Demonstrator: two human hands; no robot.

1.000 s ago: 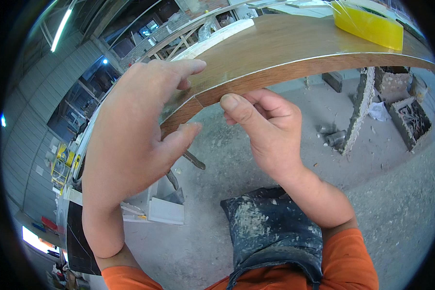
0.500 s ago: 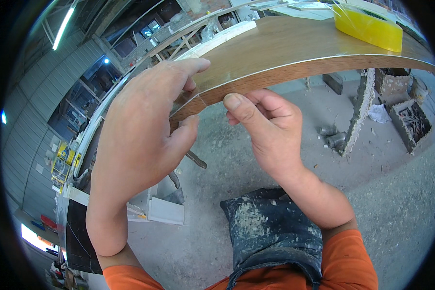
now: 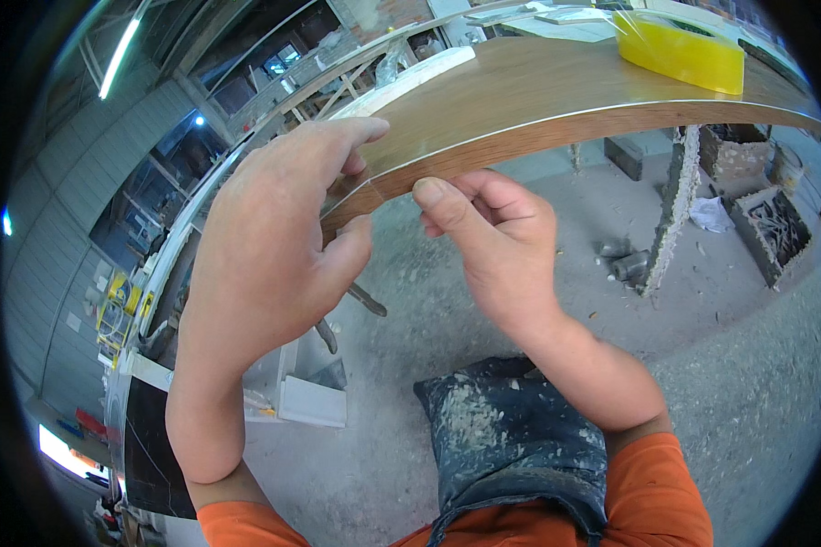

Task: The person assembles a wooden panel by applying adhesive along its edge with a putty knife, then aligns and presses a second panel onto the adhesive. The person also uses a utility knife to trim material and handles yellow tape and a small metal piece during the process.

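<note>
Head view: a wood-grain panel (image 3: pixel 538 82) with a curved front edge is positioned across the upper middle, ahead of both hands. The left hand (image 3: pixel 278 232) is held wide at the left part of this edge, with the fingers extended over the top face and the thumb placed lower, in front of the edge; contact cannot be confirmed. The right hand (image 3: pixel 493 242) is closed narrowly, thumb against forefinger, just beside the lower side of the edge; whether a thin item is gripped cannot be told. A yellow tape roll (image 3: pixel 680 56) is located on the panel, toward its right end and well apart from both hands.

Containers are found mainly on the floor at right. Grey, rod-like pieces (image 3: pixel 779 228) are contained in a crusted open box (image 3: pixel 754 251), which is seen tilted in this view. Behind it, a second crusted box (image 3: pixel 732 164) is placed; its contents are hidden in shadow. A small bucket (image 3: pixel 787 170) is set beside that box, and its contents cannot be made out. A crumpled white sheet (image 3: pixel 710 214) is situated near the rod-filled box. At far left, a yellow bucket (image 3: pixel 123 290) is partly visible; its contents are indistinct.
</note>
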